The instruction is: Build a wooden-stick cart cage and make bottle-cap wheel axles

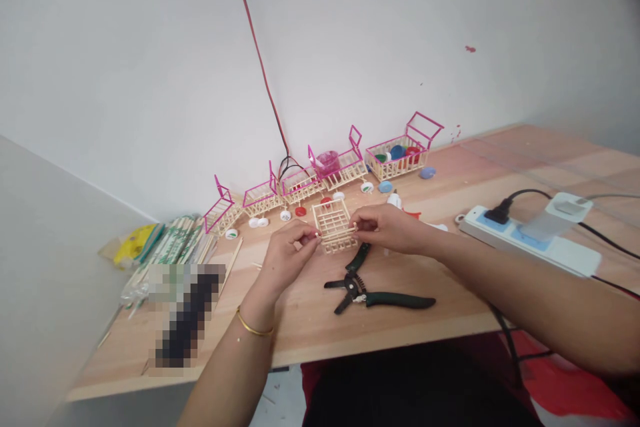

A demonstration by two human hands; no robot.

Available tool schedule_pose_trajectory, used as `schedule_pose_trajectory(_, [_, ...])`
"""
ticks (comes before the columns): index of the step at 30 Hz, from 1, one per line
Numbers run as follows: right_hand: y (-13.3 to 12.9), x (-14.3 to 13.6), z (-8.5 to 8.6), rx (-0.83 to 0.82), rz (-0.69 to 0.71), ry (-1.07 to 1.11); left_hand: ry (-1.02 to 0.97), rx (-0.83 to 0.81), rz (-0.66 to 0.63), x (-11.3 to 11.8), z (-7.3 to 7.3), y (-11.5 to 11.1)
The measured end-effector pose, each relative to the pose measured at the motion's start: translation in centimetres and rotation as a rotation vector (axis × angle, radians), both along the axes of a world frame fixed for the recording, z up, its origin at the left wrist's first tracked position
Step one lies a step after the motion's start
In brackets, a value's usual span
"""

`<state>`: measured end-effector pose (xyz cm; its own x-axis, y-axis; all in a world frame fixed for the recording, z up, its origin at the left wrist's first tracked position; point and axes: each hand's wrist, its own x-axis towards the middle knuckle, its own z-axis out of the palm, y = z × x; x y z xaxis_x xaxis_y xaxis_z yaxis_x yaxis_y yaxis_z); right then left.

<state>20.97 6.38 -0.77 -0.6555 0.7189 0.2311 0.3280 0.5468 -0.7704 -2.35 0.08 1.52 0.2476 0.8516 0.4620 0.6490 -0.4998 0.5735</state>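
Between my hands is a small basket (333, 221) built from pale wooden sticks in a lattice. My left hand (287, 250) is closed in a pinch at its left side, where the light tip of a stick shows at the fingertips. From the other side my right hand (383, 227) pinches the right end of a crosswise stick on the basket. Whether that stick is fixed to the lattice I cannot tell. Dark green-handled pliers (353, 287) lie with jaws apart on the table just below the basket, one handle reaching up near it.
Several finished stick carts with magenta trim, one a cart (397, 157) filled with bottle caps, line the wall. Bundled sticks (175, 240) in plastic lie left, by a blurred dark object (187, 320). A white power strip (530, 240) with plugs and cords sits right on the wooden table (295, 327).
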Motion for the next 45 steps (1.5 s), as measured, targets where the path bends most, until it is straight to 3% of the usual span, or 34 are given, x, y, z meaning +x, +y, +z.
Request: schedule_pose_trajectory(45, [-0.15, 0.07, 0.07, -0.118, 0.015, 0.021, -0.034, -0.029, 0.003, 0.01, -0.02, 0.07])
